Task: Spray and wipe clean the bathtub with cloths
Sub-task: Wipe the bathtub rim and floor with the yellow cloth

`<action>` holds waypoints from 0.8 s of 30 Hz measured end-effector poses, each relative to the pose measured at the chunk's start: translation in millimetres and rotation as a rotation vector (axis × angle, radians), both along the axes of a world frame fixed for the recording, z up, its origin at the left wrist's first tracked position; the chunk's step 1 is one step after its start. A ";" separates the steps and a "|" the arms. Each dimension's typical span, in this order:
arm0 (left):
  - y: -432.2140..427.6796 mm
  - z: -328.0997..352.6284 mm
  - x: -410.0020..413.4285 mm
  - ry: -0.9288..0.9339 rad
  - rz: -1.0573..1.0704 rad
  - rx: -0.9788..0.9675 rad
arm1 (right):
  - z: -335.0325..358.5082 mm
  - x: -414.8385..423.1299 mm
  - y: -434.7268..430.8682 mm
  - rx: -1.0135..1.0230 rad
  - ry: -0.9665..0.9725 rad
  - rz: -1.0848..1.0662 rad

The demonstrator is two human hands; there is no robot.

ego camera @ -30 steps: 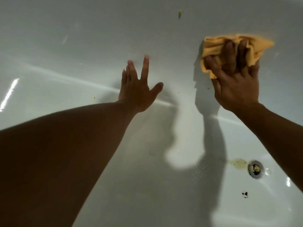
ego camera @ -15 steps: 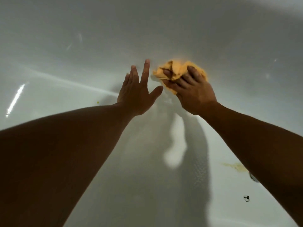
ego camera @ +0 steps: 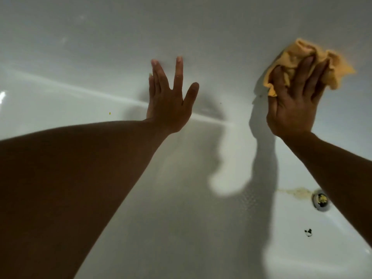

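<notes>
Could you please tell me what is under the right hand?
A crumpled orange cloth lies under the right hand, pressed against the white bathtub wall. The wall beneath the cloth is covered, so its state cannot be seen.

Dim, greyish light; my arms read nearly black in the lower frame. Hard shadows fall across the bathtub [ego camera: 221,27] at centre, glare streaks the left edge, and the cloth [ego camera: 298,55] edges blur.

Glossy white tub [ego camera: 100,47] fills the view, dim grey toward 12 o'clock, brighter toward 5. A pale streak [ego camera: 60,85] runs in from 9, where glare [ego camera: 2,96] shows. 2 shadows [ego camera: 263,158] cross the floor. At 4 sits a drain [ego camera: 321,200], a yellow stain [ego camera: 296,192] beside it, a black speck [ego camera: 308,232] nearby.
</notes>
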State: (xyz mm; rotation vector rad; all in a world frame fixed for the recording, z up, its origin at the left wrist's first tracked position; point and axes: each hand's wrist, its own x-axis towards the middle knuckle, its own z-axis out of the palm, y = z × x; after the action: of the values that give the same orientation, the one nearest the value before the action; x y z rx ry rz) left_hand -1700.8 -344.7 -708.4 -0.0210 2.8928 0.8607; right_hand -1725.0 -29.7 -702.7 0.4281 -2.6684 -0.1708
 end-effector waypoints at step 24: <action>-107.1 -31.9 36.5 -0.064 -0.054 -0.191 | -114.0 101.0 -266.9 -0.290 -0.809 0.089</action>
State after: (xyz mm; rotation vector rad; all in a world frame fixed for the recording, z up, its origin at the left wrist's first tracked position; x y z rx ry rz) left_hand -1664.3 -451.7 -740.2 0.0121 2.8889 0.5626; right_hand -1623.9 -296.5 -816.8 0.6147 -3.3628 0.5213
